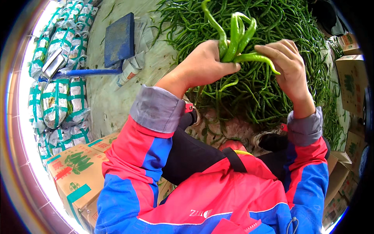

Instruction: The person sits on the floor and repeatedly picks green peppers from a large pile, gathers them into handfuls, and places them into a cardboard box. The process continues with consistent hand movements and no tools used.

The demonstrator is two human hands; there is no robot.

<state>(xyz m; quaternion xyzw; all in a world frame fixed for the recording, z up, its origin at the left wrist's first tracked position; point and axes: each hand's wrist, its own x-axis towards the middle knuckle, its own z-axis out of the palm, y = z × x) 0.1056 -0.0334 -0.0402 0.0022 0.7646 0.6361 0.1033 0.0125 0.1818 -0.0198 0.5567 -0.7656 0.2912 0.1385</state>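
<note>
A bunch of several long green chili peppers (233, 38) is gripped in my left hand (207, 64), their upper parts sticking up past the thumb and fingers. At the right of the bunch, my right hand (282, 61) has its fingertips at a pale green pepper (257, 57) that juts out sideways and curves down; whether the fingers pinch it or only touch it is hard to tell. Under and beyond both hands spreads a large heap of long green chili peppers (263, 93).
Left of the heap, a blue platform scale (118, 41) stands on the sheeted floor (102, 93). Farther left lie stacked plastic-wrapped bundles with green tape (55, 96). Cardboard boxes stand at the lower left (81, 175) and along the right (352, 82). My crossed legs sit before the heap.
</note>
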